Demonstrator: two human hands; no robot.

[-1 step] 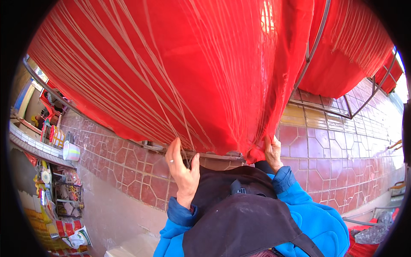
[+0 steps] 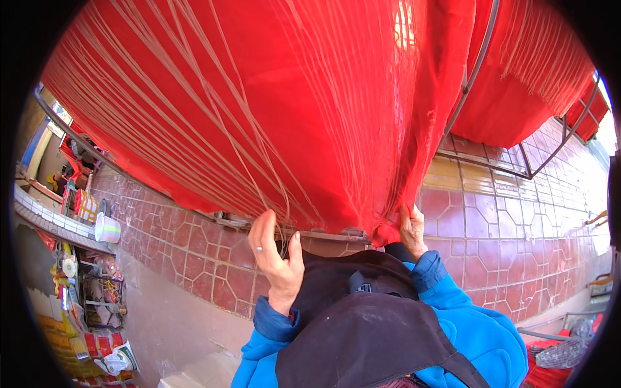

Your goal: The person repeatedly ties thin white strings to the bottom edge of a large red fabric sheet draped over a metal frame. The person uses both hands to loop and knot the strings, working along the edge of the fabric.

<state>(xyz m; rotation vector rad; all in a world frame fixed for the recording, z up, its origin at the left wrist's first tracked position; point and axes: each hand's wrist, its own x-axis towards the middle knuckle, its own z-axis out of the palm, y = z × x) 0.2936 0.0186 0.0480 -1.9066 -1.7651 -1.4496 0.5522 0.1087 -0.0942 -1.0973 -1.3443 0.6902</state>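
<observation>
- The left hand, a ring on one finger, stands palm inward, its thumb and fingers parted; a few thin strands pass through the gap between them, and whether it grips any I cannot tell.
- The right hand is closed, pinching the bunched right edge of the red cloth.
- The two hands are well apart, both at the cloth's near edge—left hand at the pale threads, right hand at the gathered fold.
- The red cloth lies straight ahead of both hands, a broad sheet spreading away from the body to the top of the view.
- The pale threads lie over it, their length running away from the person; those ahead of the left hand slant from far left to near right and draw together beside its fingertips.
- So the left hand is the nearer one to these converging ends—they lie just ahead of it, and across to the left from the right hand.
- A bar runs crosswise along the near edge, between the cloth and the person's dark apron.
</observation>
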